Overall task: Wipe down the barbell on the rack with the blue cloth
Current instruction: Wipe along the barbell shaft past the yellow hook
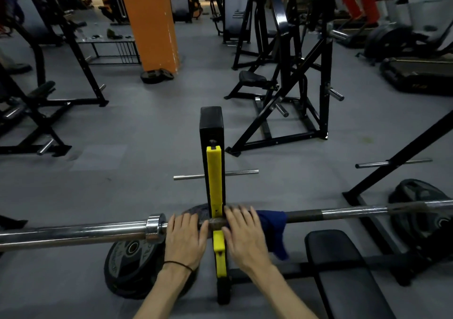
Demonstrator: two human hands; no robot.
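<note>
Barbell resting across yellow-lined rack upright. Left hand laid on bar, fingers curled over. Right hand pressing blue cloth onto bar, just right of upright.

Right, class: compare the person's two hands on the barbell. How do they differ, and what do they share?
The left hand lies bare on the barbell, left of the yellow rack upright; the right hand lies right of it, on the blue cloth. The left wrist wears a black band; the right wrist is bare. Both lie palm down over the bar, near the upright.
</note>
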